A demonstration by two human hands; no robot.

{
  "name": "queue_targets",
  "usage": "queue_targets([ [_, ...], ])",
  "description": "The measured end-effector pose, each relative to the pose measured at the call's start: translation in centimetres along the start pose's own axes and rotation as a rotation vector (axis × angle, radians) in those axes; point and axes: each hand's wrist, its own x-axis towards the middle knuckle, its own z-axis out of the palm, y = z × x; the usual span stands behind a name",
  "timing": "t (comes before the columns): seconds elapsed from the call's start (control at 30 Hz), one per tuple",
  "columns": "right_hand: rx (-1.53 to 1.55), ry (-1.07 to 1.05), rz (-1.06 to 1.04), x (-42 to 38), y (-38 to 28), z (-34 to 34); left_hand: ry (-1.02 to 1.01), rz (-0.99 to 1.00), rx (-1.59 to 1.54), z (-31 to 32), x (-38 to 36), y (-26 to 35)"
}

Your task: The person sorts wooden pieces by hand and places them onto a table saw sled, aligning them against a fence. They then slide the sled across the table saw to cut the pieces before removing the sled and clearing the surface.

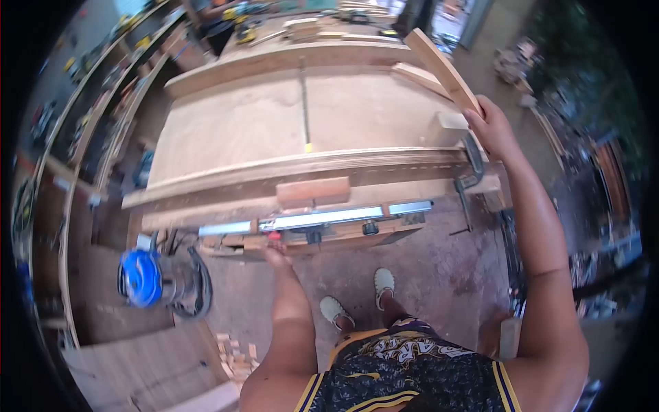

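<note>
My right hand [493, 127] is wrapped round the near end of a narrow wooden board [443, 69], raised at a tilt over the right side of a wide plywood sled [233, 117]. Below that hand, a dark clamp [470, 168] grips the sled's right end beside a pale wood block [449, 128]. A second wood strip [422, 79] lies behind the raised board. My left hand [276, 255] reaches under the silver rail [329, 218], right at a small red part [274, 237]; its fingers are mostly hidden there. A narrow slot [305, 103] with a yellow end runs down the sled's middle.
A blue-topped shop vacuum [142, 278] stands on the floor at left, near shelves [103, 130] full of tools. Wood offcuts [237, 358] lie at lower left. Behind the sled, a bench holds stacked wood [302, 29] and a yellow power tool [245, 31]; another person [218, 24] is there.
</note>
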Motion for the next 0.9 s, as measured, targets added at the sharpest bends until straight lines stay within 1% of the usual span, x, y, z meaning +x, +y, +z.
queue_targets([
  [0.03, -0.029, -0.01, 0.084, 0.1, 0.6, -1.0, 0.018, -0.053, -0.008, 1.2, 0.8, 0.5],
  [0.1, -0.043, 0.039, 0.138, 0.5, 3.5, -2.4, 0.096, -0.11, 0.021, 2.7, 0.4, 1.3],
  [0.13, -0.043, 0.055, 0.163, 0.7, 5.1, -2.9, -0.018, -0.117, 0.029, 2.1, -0.1, 1.5],
  [0.17, -0.044, 0.079, 0.18, 1.0, 6.6, -3.4, -0.15, -0.107, 0.118, 0.7, -0.1, 1.5],
  [0.23, -0.197, 0.122, 0.139, 1.1, 9.2, -4.0, -0.133, -0.112, 0.287, -0.9, -2.1, 1.8],
  [0.27, -0.219, 0.12, 0.173, 1.2, 9.7, -4.4, -0.117, -0.115, 0.389, -2.3, -2.4, 1.6],
  [0.3, -0.204, 0.131, 0.185, 1.6, 10.6, -4.6, -0.188, -0.19, 0.618, -4.2, -3.2, 1.5],
  [0.33, -0.251, 0.081, 0.202, 2.3, 11.8, -4.6, -0.253, -0.261, 0.848, -5.6, -4.5, 1.4],
  [0.37, -0.294, 0.032, 0.216, 3.1, 13.1, -4.5, -0.212, -0.263, 1.022, -6.1, -7.1, 1.1],
  [0.4, -0.271, 0.046, 0.217, 4.0, 14.5, -4.3, -0.329, -0.229, 1.337, -9.9, -5.6, -0.1],
  [0.43, -0.328, 0.003, 0.213, 5.1, 16.2, -3.9, -0.401, -0.134, 1.573, -11.3, -7.2, -1.1],
  [0.47, -0.386, -0.04, 0.209, 6.3, 17.9, -3.4, -0.425, -0.041, 1.607, -13.7, -8.5, -2.3],
  [0.5, -0.365, -0.029, 0.204, 7.4, 19.7, -2.8, -0.419, -0.096, 1.634, -13.9, -11.5, -2.9],
  [0.6, -0.291, -0.114, 0.144, 9.5, 23.7, -1.0, -0.347, -0.26, 1.704, -15.3, -20.3, -3.7],
  [0.63, -0.266, -0.148, 0.129, 10.1, 24.1, -1.0, -0.329, -0.255, 1.703, -15.8, -22.4, -4.2],
  [0.7, -0.209, -0.152, 0.119, 10.7, 24.7, -1.5, -0.347, -0.168, 1.855, -16.8, -25.4, -5.7],
  [0.73, -0.155, -0.161, 0.127, 10.3, 25.2, -1.2, -0.324, -0.167, 1.856, -16.1, -27.7, -6.4],
  [0.8, -0.104, -0.176, 0.099, 10.8, 26.9, -0.9, -0.117, -0.361, 1.554, -11.4, -32.3, -7.8],
  [0.83, -0.068, -0.194, 0.083, 11.2, 27.9, -0.6, -0.105, -0.357, 1.549, -11.0, -32.2, -9.0],
  [0.87, -0.001, -0.217, 0.105, 11.5, 28.9, -0.3, -0.207, -0.273, 1.693, -10.3, -31.7, -10.2],
  [0.9, 0.002, -0.225, 0.098, 11.9, 29.6, -0.2, -0.313, -0.185, 1.832, -10.2, -31.6, -11.3],
])
